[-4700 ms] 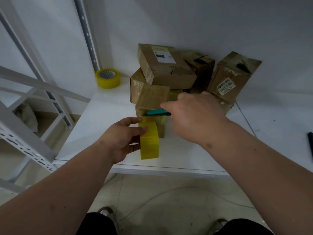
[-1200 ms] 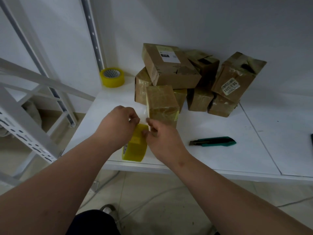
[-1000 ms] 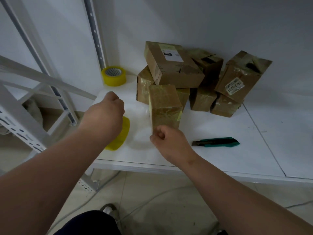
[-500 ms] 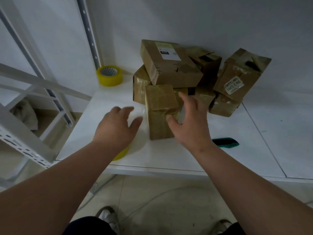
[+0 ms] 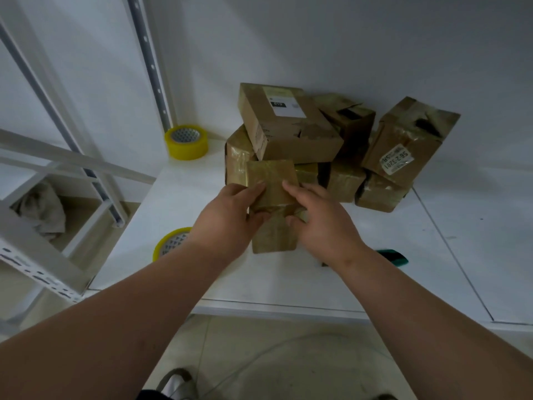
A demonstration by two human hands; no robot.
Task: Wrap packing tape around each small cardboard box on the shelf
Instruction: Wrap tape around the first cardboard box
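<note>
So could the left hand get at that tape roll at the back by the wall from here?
Probably yes. The tape roll stands alone on the shelf, left of the box pile, with nothing in front. But the left hand now grips the small box and would have to release it.

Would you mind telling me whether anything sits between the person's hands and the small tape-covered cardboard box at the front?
Nothing visible does: the left hand and right hand already grip the small tape-covered cardboard box from either side.
</note>
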